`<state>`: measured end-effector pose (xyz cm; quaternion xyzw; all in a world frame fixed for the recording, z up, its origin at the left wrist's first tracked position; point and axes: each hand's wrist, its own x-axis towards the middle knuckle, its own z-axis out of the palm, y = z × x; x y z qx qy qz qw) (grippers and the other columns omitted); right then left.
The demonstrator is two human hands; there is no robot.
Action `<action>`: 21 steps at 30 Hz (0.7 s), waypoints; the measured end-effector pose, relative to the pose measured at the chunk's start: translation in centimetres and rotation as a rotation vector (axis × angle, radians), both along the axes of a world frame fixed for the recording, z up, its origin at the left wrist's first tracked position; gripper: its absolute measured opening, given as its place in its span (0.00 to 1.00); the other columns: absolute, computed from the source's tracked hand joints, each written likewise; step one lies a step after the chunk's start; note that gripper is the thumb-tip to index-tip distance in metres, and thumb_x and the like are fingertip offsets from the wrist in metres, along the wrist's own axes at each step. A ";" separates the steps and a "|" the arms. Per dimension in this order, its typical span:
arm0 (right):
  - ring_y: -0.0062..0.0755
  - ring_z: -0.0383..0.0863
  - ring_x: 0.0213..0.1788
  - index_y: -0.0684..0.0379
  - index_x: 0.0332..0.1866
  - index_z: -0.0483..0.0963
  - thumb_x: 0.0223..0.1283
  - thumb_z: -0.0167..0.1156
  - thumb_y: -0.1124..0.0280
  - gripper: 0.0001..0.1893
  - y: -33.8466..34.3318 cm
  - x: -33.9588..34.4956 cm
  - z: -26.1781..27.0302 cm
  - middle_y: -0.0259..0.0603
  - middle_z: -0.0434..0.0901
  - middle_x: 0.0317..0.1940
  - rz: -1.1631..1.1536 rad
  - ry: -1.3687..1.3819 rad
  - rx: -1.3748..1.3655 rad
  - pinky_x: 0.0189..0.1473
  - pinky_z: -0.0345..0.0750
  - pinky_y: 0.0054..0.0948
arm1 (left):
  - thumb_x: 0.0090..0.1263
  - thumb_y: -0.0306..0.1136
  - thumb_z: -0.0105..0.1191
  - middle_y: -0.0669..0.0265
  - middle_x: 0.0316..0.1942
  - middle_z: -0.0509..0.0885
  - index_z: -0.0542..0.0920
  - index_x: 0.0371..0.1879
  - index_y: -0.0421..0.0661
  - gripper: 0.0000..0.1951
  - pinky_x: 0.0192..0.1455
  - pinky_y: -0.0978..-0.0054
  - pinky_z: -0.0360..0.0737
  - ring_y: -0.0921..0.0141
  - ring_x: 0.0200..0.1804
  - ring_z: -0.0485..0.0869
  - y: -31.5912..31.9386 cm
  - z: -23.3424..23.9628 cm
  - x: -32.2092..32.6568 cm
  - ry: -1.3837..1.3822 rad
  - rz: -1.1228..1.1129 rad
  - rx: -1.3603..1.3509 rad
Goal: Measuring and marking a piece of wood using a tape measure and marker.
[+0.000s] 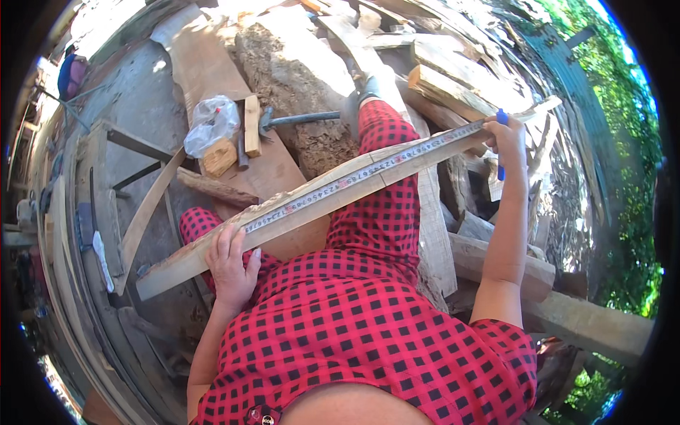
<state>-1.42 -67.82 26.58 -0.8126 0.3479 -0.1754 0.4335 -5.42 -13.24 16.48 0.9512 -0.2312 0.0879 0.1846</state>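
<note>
A long wooden board [175,275] lies slantwise over the person's legs, rising towards the right. Along its face runs a measuring tape [340,185] with printed numbers. My left hand [232,260] presses on the board at the tape's lower left end, its fingers over the top edge and its thumb apart. At the far end of the tape, my right hand [504,139] grips a blue pen or marker [501,172] and touches the board. Short pencil-like lines cross the board near its middle.
Beyond the board are a hammer [303,118], a wood block [252,125], a clear plastic bag [214,121] and a cut wood chunk [219,158] on a wide plank [207,69]. A log [281,90] lies behind. Stacked timber [451,93] fills the right; a wooden frame [98,186] stands left. A person [71,74] is far left.
</note>
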 end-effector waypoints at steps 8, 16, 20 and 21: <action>0.20 0.73 0.16 0.61 0.38 0.82 0.45 0.63 0.73 0.12 -0.3 -1.7 0.9 0.35 0.78 0.19 0.041 0.046 -0.088 0.21 0.70 0.24 | 0.60 0.37 0.60 0.59 0.61 0.70 0.72 0.58 0.43 0.26 0.65 0.55 0.60 0.56 0.65 0.65 -0.6 0.5 0.7 0.010 -0.043 0.023; 0.47 0.83 0.34 0.55 0.41 0.82 0.44 0.62 0.64 0.16 -0.7 -1.5 0.1 0.50 0.83 0.28 0.068 0.222 -0.452 0.42 0.76 0.40 | 0.61 0.36 0.58 0.59 0.54 0.75 0.75 0.51 0.43 0.20 0.63 0.58 0.63 0.56 0.60 0.71 -1.0 1.1 1.4 0.011 -0.021 -0.084; 0.46 0.83 0.35 0.56 0.41 0.82 0.44 0.63 0.64 0.16 -0.4 -1.5 0.7 0.50 0.83 0.28 0.079 0.233 -0.452 0.42 0.75 0.40 | 0.63 0.35 0.56 0.60 0.48 0.79 0.77 0.44 0.43 0.14 0.59 0.59 0.66 0.57 0.54 0.74 -1.2 0.9 2.2 0.001 0.001 -0.158; 0.47 0.83 0.36 0.56 0.42 0.82 0.44 0.63 0.64 0.17 -0.5 -1.5 0.7 0.50 0.83 0.28 0.083 0.247 -0.449 0.43 0.75 0.40 | 0.63 0.35 0.56 0.60 0.48 0.79 0.77 0.44 0.43 0.14 0.59 0.59 0.66 0.57 0.54 0.74 -1.3 0.9 2.3 -0.001 0.000 -0.158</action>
